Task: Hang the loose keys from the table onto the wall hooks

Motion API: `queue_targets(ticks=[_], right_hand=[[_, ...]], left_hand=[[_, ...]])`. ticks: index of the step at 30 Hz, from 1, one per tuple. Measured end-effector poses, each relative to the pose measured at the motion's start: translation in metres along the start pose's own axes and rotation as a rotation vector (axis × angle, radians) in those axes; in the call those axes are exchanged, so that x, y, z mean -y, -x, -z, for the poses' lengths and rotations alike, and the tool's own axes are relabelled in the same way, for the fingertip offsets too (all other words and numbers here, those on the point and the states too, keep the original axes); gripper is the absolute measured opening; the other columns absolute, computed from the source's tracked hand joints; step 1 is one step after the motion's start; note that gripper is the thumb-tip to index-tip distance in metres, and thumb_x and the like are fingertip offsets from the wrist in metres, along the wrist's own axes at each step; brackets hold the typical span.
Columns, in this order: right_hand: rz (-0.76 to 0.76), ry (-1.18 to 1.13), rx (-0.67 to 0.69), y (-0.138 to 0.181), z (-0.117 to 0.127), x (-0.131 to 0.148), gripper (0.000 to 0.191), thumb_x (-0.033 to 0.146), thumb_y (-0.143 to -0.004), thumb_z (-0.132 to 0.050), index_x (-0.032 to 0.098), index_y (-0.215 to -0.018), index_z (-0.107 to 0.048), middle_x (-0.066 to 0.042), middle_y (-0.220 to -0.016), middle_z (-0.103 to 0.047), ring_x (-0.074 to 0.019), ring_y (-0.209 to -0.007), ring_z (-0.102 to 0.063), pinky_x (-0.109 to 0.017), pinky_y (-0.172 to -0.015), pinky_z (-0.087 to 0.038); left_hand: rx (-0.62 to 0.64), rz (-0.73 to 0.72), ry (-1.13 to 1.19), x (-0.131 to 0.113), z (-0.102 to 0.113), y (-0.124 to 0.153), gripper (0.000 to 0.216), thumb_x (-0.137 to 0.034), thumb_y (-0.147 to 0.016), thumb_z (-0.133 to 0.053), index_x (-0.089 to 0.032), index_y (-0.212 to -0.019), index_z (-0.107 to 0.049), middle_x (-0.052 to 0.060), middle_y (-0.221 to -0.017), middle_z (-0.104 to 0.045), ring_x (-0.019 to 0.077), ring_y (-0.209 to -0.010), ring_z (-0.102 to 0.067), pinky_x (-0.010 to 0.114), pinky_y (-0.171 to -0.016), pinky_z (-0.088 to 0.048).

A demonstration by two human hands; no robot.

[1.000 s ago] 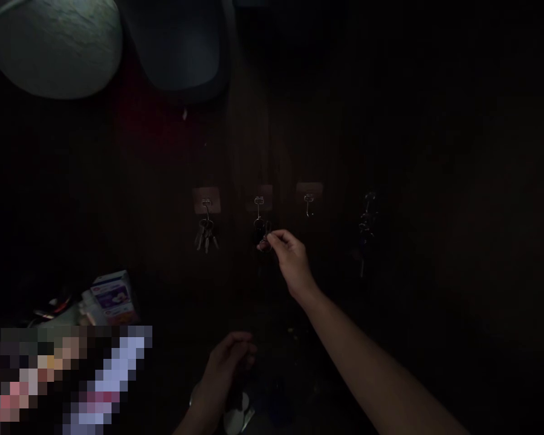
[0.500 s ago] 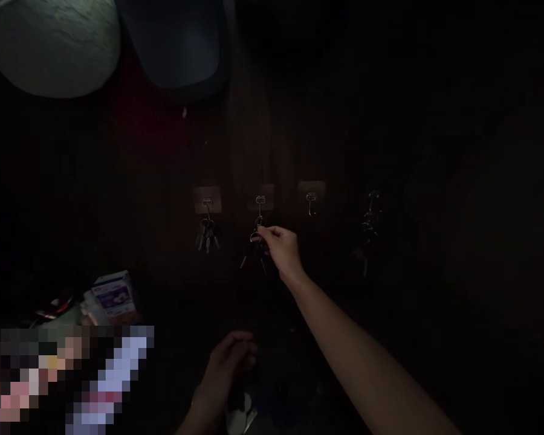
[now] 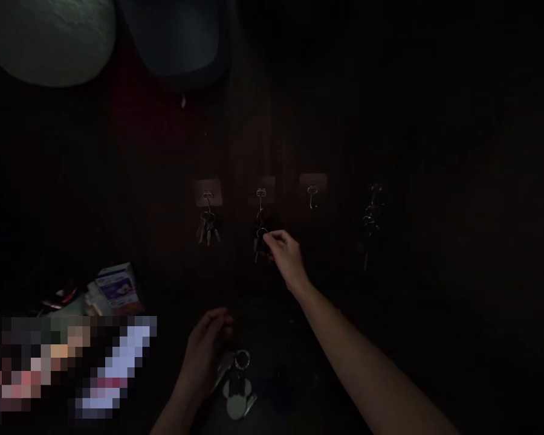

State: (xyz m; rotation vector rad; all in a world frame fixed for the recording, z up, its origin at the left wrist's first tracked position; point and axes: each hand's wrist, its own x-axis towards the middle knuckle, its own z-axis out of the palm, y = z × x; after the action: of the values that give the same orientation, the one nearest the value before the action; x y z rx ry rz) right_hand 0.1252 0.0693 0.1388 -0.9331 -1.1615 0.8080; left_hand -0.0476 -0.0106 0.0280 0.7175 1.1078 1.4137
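Observation:
The scene is very dark. Three square stick-on hooks sit in a row on a dark wall. My right hand (image 3: 284, 252) is raised, fingers pinched on a bunch of keys (image 3: 260, 238) hanging from the middle hook (image 3: 261, 194). Another key bunch (image 3: 207, 226) hangs from the left hook (image 3: 207, 194). The right hook (image 3: 312, 196) is bare. My left hand (image 3: 204, 353) is low, fingers curled loosely, beside a key ring with a pale tag (image 3: 238, 386) that lies just right of it; whether it touches the ring is unclear.
More dark keys (image 3: 370, 220) hang further right on the wall. A small white and blue box (image 3: 115, 290) sits at the lower left among clutter. A pale rounded object (image 3: 45, 39) and a dark rounded one (image 3: 181, 42) are at the top left.
My right hand stays at the middle key bunch, shifting slightly. My left hand has moved left and up a little, uncovering the key ring with the pale tag.

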Motion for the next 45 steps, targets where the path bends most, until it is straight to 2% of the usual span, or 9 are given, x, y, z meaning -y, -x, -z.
queue_targets(ticks=[5,11,20,26,30,37,40,43,45], right_hand=[[-0.038,0.042,0.062,0.013,0.009,-0.016,0.020,0.035,-0.072,-0.063,0.019,-0.084,-0.060,0.001,-0.069,-0.067,-0.0132,-0.060,-0.063,-0.024,-0.058,-0.045],[-0.105,0.088,0.121,0.035,0.024,-0.034,0.017,0.032,-0.071,-0.061,0.018,-0.079,-0.061,-0.003,-0.073,-0.069,-0.0146,-0.062,-0.064,-0.027,-0.061,-0.047],[-0.077,0.431,0.405,0.081,0.058,-0.067,0.013,0.028,-0.079,-0.053,0.019,-0.079,-0.063,-0.001,-0.075,-0.066,-0.0162,-0.073,-0.061,-0.026,-0.065,-0.044],[-0.101,0.542,0.455,0.100,0.068,-0.083,0.014,0.026,-0.081,-0.050,0.020,-0.081,-0.063,0.001,-0.077,-0.066,-0.0167,-0.074,-0.061,-0.025,-0.066,-0.042],[-0.080,0.594,0.497,0.103,0.071,-0.093,0.015,0.025,-0.082,-0.049,0.020,-0.083,-0.063,-0.001,-0.079,-0.067,-0.0173,-0.076,-0.061,-0.026,-0.068,-0.042],[-0.026,0.629,0.592,0.104,0.077,-0.091,0.015,0.025,-0.083,-0.051,0.021,-0.086,-0.065,-0.002,-0.086,-0.067,-0.0176,-0.082,-0.061,-0.027,-0.073,-0.042],[0.000,0.625,0.630,0.103,0.078,-0.090,0.014,0.022,-0.083,-0.051,0.021,-0.086,-0.065,-0.002,-0.088,-0.067,-0.0176,-0.086,-0.061,-0.027,-0.077,-0.042],[0.011,0.633,0.640,0.103,0.078,-0.089,0.014,0.019,-0.083,-0.051,0.021,-0.085,-0.065,-0.002,-0.088,-0.066,-0.0172,-0.086,-0.060,-0.027,-0.078,-0.042],[0.011,0.645,0.645,0.103,0.078,-0.088,0.014,0.018,-0.083,-0.051,0.021,-0.084,-0.065,-0.002,-0.088,-0.066,-0.0169,-0.086,-0.060,-0.028,-0.079,-0.042]], left_hand=[[-0.135,-0.114,0.049,-0.010,0.013,-0.008,0.030,-0.030,-0.060,-0.072,-0.017,-0.087,-0.065,0.000,-0.077,-0.067,0.0100,-0.067,-0.060,0.021,-0.066,-0.047],[-0.117,-0.127,-0.099,-0.011,0.018,-0.011,0.029,-0.033,-0.063,-0.068,-0.017,-0.088,-0.064,0.001,-0.078,-0.068,0.0121,-0.070,-0.061,0.024,-0.069,-0.047],[0.202,-0.155,-0.628,-0.009,0.011,-0.004,0.031,-0.040,-0.072,-0.055,-0.019,-0.093,-0.063,0.004,-0.087,-0.069,0.0197,-0.083,-0.064,0.030,-0.076,-0.047],[0.415,-0.204,-0.954,-0.002,0.014,0.001,0.032,-0.033,-0.072,-0.057,-0.022,-0.101,-0.065,0.004,-0.097,-0.068,0.0227,-0.092,-0.062,0.031,-0.080,-0.045],[0.507,-0.318,-1.074,0.003,0.019,0.001,0.029,-0.028,-0.069,-0.061,-0.023,-0.097,-0.068,0.007,-0.102,-0.064,0.0231,-0.098,-0.058,0.033,-0.087,-0.042],[0.481,-0.320,-1.078,0.000,0.019,0.004,0.018,-0.030,-0.073,-0.058,-0.020,-0.084,-0.067,0.005,-0.091,-0.061,0.0198,-0.085,-0.059,0.028,-0.074,-0.044],[0.439,-0.276,-1.047,0.004,0.019,0.002,0.014,-0.028,-0.074,-0.054,-0.020,-0.083,-0.062,0.002,-0.082,-0.061,0.0164,-0.068,-0.061,0.025,-0.062,-0.044],[0.359,-0.274,-1.066,0.009,0.021,-0.002,0.010,-0.020,-0.074,-0.048,-0.020,-0.080,-0.056,0.000,-0.077,-0.060,0.0130,-0.056,-0.059,0.023,-0.057,-0.043],[0.286,-0.314,-1.124,0.009,0.022,-0.004,0.010,-0.018,-0.074,-0.047,-0.021,-0.078,-0.055,0.000,-0.078,-0.061,0.0130,-0.059,-0.060,0.023,-0.058,-0.042]])
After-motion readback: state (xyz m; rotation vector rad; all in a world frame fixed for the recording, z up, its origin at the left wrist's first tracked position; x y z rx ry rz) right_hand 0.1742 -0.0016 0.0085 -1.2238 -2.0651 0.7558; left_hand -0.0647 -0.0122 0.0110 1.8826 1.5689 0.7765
